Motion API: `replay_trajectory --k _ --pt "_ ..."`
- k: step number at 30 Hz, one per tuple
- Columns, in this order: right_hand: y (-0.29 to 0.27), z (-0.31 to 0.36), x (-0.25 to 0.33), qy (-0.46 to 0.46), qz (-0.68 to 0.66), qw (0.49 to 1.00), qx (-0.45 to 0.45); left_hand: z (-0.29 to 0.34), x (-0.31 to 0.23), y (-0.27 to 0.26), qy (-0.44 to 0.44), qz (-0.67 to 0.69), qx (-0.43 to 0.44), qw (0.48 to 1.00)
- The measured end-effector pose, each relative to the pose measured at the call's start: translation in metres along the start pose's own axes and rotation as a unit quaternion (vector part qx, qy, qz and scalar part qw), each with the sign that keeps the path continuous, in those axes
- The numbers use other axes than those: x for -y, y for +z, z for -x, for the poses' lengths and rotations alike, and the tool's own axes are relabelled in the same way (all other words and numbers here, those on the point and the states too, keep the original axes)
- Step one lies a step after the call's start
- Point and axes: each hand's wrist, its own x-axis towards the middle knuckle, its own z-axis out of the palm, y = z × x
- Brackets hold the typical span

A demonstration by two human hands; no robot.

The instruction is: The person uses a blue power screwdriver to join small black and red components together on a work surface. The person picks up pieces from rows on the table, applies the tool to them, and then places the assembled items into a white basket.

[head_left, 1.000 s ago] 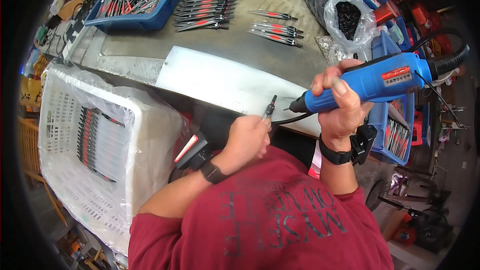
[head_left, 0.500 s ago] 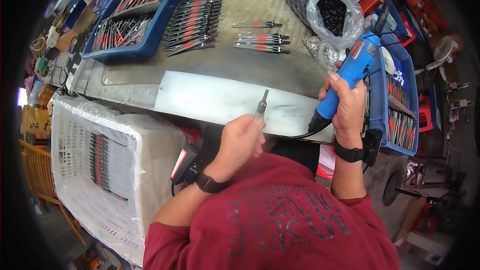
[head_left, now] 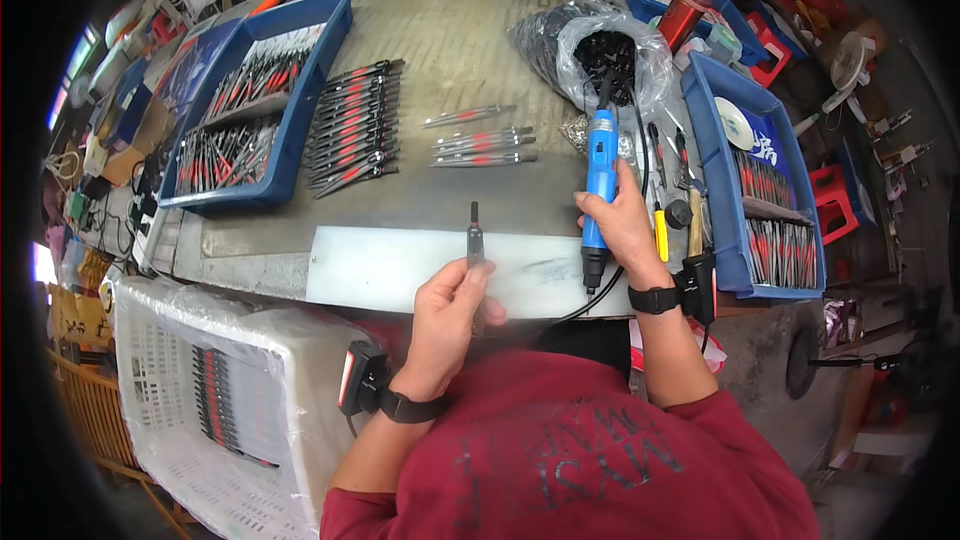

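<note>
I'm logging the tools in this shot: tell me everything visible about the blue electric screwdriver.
The blue electric screwdriver is a slim plastic-looking cylinder with a black cord at one end. The right hand holds it roughly upright by its lower half, above the white board at the bench edge. Its dark lower end points down near the board.

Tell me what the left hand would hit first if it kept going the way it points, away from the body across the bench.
Probably the three loose dark tools lying mid-bench; the left hand and its slim tool aim about there, though depth is uncertain.
</note>
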Motion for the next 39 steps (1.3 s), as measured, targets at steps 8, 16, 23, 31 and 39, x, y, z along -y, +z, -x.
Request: replay_trajectory --k 8,16,23,31,39 --pt "-0.001 0.003 0.011 -0.005 0.289 0.954 -0.073 -0.003 -0.004 0.005 0.003 0.014 -0.04 0.999" --pt "0.007 0.03 0.035 -0.247 0.266 0.931 -0.036 -0.01 -0.013 0.01 0.041 0.06 -0.059 0.996" --pt "0.041 0.068 0.049 -0.058 0.036 0.955 0.288 -0.015 -0.017 0.013 0.107 0.075 -0.073 0.989" --pt "0.047 0.071 0.039 -0.049 -0.052 0.959 0.273 -0.021 -0.014 0.013 0.122 -0.011 -0.065 0.99" --pt "0.041 0.071 0.04 -0.058 -0.063 0.956 0.28 -0.022 -0.014 0.007 0.135 -0.108 -0.039 0.984"
